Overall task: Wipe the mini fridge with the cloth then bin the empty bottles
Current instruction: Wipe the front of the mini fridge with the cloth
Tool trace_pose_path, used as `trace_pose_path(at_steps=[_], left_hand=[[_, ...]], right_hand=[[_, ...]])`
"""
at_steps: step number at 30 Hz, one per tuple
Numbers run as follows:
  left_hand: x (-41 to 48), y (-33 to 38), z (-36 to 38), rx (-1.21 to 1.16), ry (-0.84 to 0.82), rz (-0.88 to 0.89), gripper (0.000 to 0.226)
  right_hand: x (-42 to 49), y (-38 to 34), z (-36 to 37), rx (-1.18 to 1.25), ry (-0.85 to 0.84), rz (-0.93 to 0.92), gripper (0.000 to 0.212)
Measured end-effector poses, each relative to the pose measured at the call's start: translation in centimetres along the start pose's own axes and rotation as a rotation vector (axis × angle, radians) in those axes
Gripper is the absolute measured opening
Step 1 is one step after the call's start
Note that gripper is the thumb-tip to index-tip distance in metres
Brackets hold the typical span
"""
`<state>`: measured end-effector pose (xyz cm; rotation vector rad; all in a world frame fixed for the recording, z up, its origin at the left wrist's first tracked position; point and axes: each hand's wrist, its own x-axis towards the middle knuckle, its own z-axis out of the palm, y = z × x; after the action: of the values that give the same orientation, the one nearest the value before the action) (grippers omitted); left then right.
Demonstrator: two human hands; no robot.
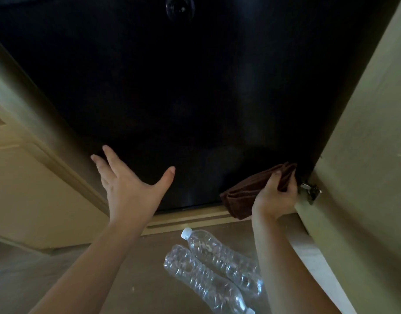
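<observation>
The black mini fridge (195,87) fills the upper view, its door shut, set inside a pale wooden cabinet. My right hand (275,196) grips a folded brown cloth (247,192) against the fridge's lower right corner. My left hand (129,184) is open with fingers spread, near the fridge's lower left edge, holding nothing. Two empty clear plastic bottles (222,259) lie side by side on the floor below the fridge, between my forearms; one has a white cap.
The cabinet door (365,143) stands open on the right, its metal hinge (310,192) just beside my right hand. The cabinet frame (36,137) runs along the left. A wooden ledge (190,219) lies under the fridge. Brown floor (131,268) spreads below.
</observation>
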<state>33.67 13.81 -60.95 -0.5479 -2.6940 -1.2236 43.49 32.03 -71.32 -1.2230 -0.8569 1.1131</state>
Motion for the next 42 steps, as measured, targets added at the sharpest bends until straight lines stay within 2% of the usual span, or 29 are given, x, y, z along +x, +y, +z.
trace_pose_path(at_steps=[4, 10, 16, 26, 31, 35, 39, 42], left_hand=[[0.0, -0.2, -0.2, -0.004, -0.009, 0.010, 0.125], [-0.2, -0.8, -0.4, 0.026, 0.002, 0.041, 0.124], [-0.2, -0.8, -0.3, 0.027, 0.023, 0.049, 0.124], [0.0, -1.6, -0.4, 0.037, 0.066, 0.091, 0.118], [0.1, -2.6, -1.5, 0.005, 0.051, 0.128, 0.120], [0.4, -3.2, -2.1, 0.001, 0.041, 0.138, 0.120], [0.5, -3.5, -2.3, 0.009, 0.028, 0.156, 0.121], [1.1, -3.5, -2.7, -0.002, 0.062, 0.138, 0.120]], right_hand=[[0.4, 2.7, -0.9, -0.040, 0.021, 0.195, 0.036], [1.1, 3.7, -1.5, -0.089, 0.053, 0.312, 0.035], [1.4, 0.9, -0.4, -0.073, -0.026, 0.010, 0.039], [1.1, -1.6, -0.6, -0.047, -0.051, -0.092, 0.040], [-1.9, -6.5, 1.9, 0.051, -0.114, -0.439, 0.038], [-7.4, -6.7, 3.6, -0.126, -0.259, -0.741, 0.036], [-8.9, -5.9, 3.6, -0.285, -0.438, -0.940, 0.043], [-6.8, -5.8, 2.3, -0.275, -0.526, -0.962, 0.047]])
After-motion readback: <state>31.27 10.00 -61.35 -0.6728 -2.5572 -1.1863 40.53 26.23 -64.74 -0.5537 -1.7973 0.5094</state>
